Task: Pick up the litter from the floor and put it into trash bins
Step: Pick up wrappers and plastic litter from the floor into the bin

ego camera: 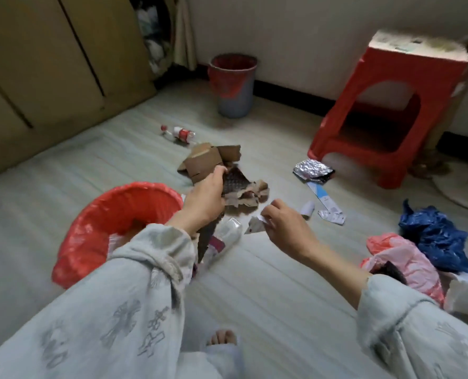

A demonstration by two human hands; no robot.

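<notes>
My left hand (204, 199) grips a bundle of torn brown cardboard (205, 161) and crumpled brown paper (250, 194), held just right of a bin with a red liner (90, 228) at the near left. My right hand (284, 228) pinches a small white scrap (254, 227). A clear plastic bottle (227, 236) lies on the floor under my left wrist. A second, grey bin with a red liner (232, 86) stands by the far wall. Another bottle with a red label (179, 134) lies beyond the cardboard.
A red plastic stool (385, 110) stands at the right. Near it on the floor lie a silver foil wrapper (312, 169), white paper strips (325, 203) and a small white roll (308, 209). Blue (432, 239) and pink (402, 261) plastic bags lie at the near right. Cardboard sheets (49, 77) lean at the left.
</notes>
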